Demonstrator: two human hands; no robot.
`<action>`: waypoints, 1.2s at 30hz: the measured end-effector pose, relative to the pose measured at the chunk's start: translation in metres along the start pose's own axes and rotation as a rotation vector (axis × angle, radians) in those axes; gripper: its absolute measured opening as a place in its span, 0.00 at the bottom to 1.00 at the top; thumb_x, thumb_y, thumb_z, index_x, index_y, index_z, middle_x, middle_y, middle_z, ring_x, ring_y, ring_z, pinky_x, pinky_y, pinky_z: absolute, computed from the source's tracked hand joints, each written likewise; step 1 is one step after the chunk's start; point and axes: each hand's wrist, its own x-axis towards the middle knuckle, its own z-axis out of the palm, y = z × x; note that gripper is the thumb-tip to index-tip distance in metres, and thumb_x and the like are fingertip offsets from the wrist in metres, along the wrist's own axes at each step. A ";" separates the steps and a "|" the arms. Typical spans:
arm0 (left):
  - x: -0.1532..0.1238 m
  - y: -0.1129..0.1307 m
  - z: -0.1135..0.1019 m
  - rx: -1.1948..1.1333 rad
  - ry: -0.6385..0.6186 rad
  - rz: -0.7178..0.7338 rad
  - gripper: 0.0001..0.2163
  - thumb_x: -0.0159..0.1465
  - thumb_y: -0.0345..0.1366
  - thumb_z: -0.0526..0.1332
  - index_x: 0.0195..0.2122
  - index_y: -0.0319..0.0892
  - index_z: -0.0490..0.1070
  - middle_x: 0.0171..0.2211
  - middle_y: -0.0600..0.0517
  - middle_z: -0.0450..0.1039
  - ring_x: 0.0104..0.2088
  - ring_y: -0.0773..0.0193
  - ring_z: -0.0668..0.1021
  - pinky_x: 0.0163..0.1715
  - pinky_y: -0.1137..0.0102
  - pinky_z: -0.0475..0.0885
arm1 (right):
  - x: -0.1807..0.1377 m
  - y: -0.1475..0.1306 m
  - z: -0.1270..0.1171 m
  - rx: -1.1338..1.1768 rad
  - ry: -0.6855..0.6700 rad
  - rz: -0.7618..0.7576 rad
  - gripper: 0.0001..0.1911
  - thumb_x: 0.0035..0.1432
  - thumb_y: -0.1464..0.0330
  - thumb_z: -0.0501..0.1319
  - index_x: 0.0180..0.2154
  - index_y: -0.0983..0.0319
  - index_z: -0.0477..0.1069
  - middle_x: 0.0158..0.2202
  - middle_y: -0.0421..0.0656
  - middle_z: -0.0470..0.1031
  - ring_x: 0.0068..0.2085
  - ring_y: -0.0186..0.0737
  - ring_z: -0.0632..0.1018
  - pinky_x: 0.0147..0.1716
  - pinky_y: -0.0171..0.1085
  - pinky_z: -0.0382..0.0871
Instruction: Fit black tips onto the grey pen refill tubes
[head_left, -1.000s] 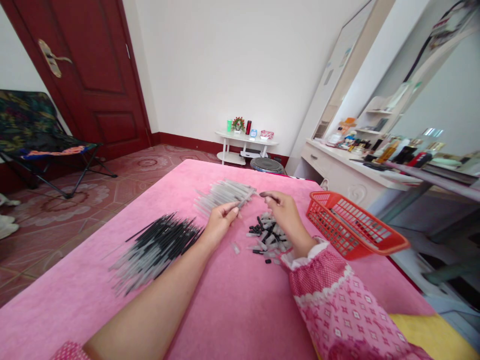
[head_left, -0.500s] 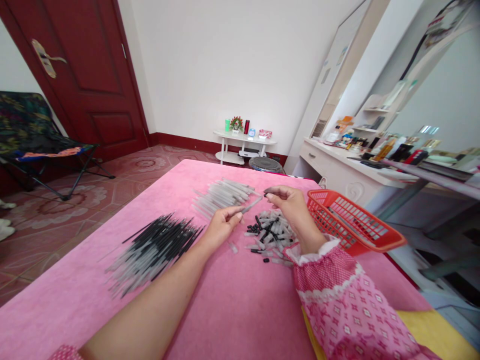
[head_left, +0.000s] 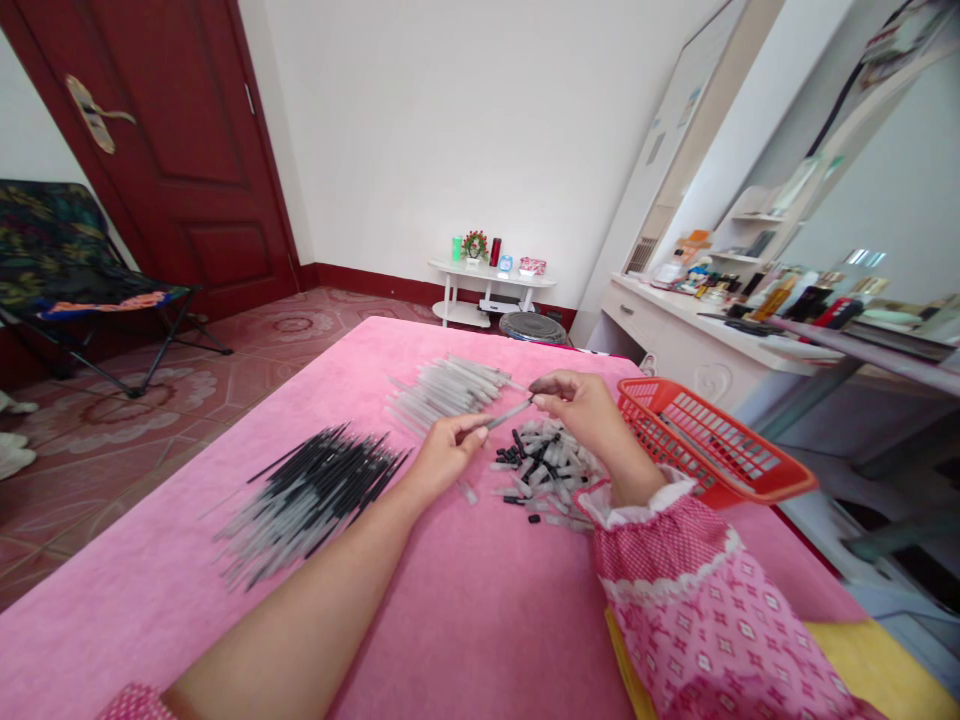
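My left hand [head_left: 452, 446] pinches a translucent pen barrel [head_left: 510, 412], which slants up to the right over the table. At the barrel's far end, my right hand [head_left: 577, 395] is closed on a small black pen plug, mostly hidden by the fingertips. Plug and barrel end appear to touch. Under my right hand lies a pile of clear caps and black plugs [head_left: 546, 462]. Behind my hands is a stack of translucent barrels [head_left: 450, 388]. Left of my left forearm, a bundle of black-and-clear pen refills [head_left: 315, 500] is spread out.
A red plastic basket [head_left: 757, 492] stands at the table's right edge, beside my right forearm. Pink cloth [head_left: 480, 620] covers the table. Yellow cloth [head_left: 877, 655] lies under my right sleeve. A white dresser [head_left: 675, 335] with bottles is beyond the basket.
My right hand has brought the black plug against the end of the barrel; a gap showed between them before. My left hand has stayed nearly in place.
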 end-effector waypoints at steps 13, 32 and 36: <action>0.000 0.002 0.006 0.015 0.093 -0.003 0.13 0.57 0.29 0.57 0.42 0.34 0.75 0.31 0.48 0.78 0.34 0.62 0.77 0.39 0.68 0.70 | -0.002 0.005 0.005 -0.341 0.020 -0.018 0.21 0.57 0.58 0.53 0.19 0.64 0.67 0.17 0.42 0.70 0.21 0.33 0.69 0.21 0.32 0.57; 0.001 0.006 0.004 -0.022 0.082 -0.003 0.12 0.56 0.29 0.58 0.39 0.35 0.77 0.28 0.49 0.78 0.34 0.62 0.77 0.41 0.68 0.69 | -0.003 0.006 0.002 -0.362 -0.049 -0.066 0.23 0.58 0.54 0.50 0.19 0.62 0.63 0.16 0.39 0.65 0.20 0.32 0.66 0.22 0.32 0.55; 0.000 0.006 0.003 -0.017 0.097 0.003 0.11 0.57 0.29 0.58 0.39 0.35 0.77 0.28 0.49 0.78 0.34 0.62 0.77 0.42 0.68 0.69 | -0.003 0.007 0.001 -0.330 -0.059 -0.048 0.20 0.55 0.54 0.53 0.23 0.63 0.67 0.20 0.40 0.69 0.21 0.32 0.67 0.22 0.32 0.56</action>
